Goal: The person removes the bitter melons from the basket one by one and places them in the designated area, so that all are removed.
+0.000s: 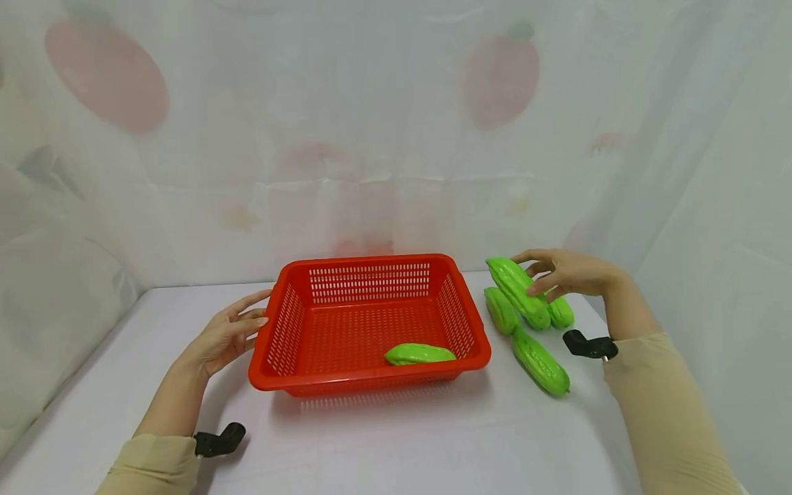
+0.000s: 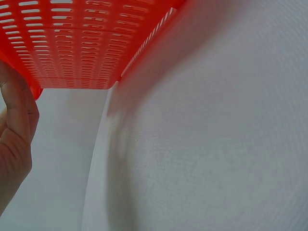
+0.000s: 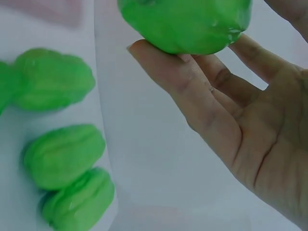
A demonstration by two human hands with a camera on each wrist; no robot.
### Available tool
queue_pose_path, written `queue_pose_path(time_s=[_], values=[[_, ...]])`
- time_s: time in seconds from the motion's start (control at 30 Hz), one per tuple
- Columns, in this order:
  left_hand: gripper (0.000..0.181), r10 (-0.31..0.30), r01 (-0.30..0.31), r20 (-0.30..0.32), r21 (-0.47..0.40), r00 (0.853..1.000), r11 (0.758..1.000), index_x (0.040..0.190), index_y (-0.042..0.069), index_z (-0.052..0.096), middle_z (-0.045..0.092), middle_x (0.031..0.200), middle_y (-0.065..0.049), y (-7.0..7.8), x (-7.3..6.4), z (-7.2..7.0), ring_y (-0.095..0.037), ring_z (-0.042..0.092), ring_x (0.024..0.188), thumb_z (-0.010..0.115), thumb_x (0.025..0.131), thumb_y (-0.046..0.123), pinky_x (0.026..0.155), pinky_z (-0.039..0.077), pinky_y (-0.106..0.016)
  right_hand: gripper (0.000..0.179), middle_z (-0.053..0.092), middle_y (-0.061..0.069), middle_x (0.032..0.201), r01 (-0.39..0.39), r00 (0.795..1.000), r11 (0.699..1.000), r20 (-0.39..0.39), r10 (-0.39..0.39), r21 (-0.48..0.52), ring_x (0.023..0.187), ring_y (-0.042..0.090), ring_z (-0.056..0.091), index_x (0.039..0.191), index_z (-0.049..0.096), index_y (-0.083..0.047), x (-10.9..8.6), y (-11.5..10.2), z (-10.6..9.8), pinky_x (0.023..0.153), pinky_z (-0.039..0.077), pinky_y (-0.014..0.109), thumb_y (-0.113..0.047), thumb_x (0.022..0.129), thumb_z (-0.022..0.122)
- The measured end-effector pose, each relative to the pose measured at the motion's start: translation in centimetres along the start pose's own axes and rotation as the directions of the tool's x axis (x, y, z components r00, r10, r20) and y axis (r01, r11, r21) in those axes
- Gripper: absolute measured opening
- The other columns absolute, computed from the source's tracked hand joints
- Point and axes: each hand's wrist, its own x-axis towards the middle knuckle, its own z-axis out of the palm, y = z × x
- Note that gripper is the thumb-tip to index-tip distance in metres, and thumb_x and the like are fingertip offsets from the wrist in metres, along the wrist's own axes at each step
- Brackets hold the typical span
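A red plastic basket (image 1: 371, 381) with slotted walls stands on the white table. My left hand (image 1: 223, 337) holds its left rim, thumb at the outer edge; in the left wrist view the fingers (image 2: 21, 103) reach up to the rim, their tips hidden. Inside the basket, near its front right, lies a green ridged gourd (image 1: 421, 354). Right of the basket, my right hand (image 1: 575, 271) pinches another green gourd (image 1: 513, 282) between thumb and fingers, raised above the table. Several more gourds lie beneath and beside it, one of them (image 1: 541, 361) closer to me.
The white table (image 1: 371, 447) extends in front of the basket. Behind it hangs a pale curtain (image 1: 383, 137) with faded fruit prints. Light fabric also closes off the left and right sides. In the right wrist view, loose gourds (image 3: 65, 156) lie near the table's edge.
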Motion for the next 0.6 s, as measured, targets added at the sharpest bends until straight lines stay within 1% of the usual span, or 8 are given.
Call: queue_pose_path(time_s=[0.17, 0.27, 0.43, 0.6], values=[[0.056, -0.003, 0.003, -0.006, 0.004, 1.0, 1.0, 0.154, 0.013, 0.025, 0.071, 0.111, 0.007, 0.0, 0.0, 0.0, -0.008, 0.072, 0.095, 0.044, 0.102, 0.003, 0.082, 0.06, -0.026, 0.08, 0.032, 0.024, 0.15, -0.02, 1.0, 1.0, 0.002, 0.02, 0.018, 0.113, 0.018, 0.059, 0.154, 0.026, -0.016, -1.2, 1.5, -0.4, 0.088, 0.056, 0.036, -0.019, 0.088, 0.071], [0.056, -0.006, 0.006, -0.006, 0.003, 1.0, 1.0, 0.154, 0.013, 0.025, 0.071, 0.111, 0.007, -0.1, 0.0, 0.0, -0.008, 0.072, 0.095, 0.044, 0.102, 0.003, 0.082, 0.06, -0.026, 0.08, 0.033, 0.025, 0.149, -0.026, 1.0, 0.999, -0.003, 0.026, 0.029, 0.113, 0.016, 0.06, 0.154, 0.024, -0.014, -1.9, 2.5, -0.6, 0.09, 0.055, 0.037, -0.018, 0.089, 0.07], [0.055, -0.006, 0.006, -0.01, 0.006, 1.0, 1.0, 0.153, 0.014, 0.026, 0.071, 0.111, 0.007, -0.1, 0.0, 0.0, -0.008, 0.072, 0.095, 0.044, 0.102, 0.003, 0.082, 0.06, -0.026, 0.081, 0.036, 0.021, 0.14, -0.038, 0.999, 0.997, -0.012, 0.039, 0.07, 0.105, 0.014, 0.063, 0.155, 0.02, -0.012, -2.9, 3.9, -0.9, 0.088, 0.058, 0.04, -0.015, 0.089, 0.068], [0.054, -0.006, 0.006, -0.015, 0.01, 1.0, 1.0, 0.153, 0.015, 0.027, 0.071, 0.111, 0.007, -0.1, 0.0, -0.1, -0.009, 0.072, 0.095, 0.043, 0.102, 0.003, 0.082, 0.06, -0.026, 0.085, 0.037, 0.02, 0.138, -0.048, 0.999, 0.994, -0.016, 0.05, 0.1, 0.101, 0.015, 0.065, 0.156, 0.015, -0.007, -3.7, 5.2, -1.0, 0.088, 0.058, 0.041, -0.014, 0.089, 0.068]])
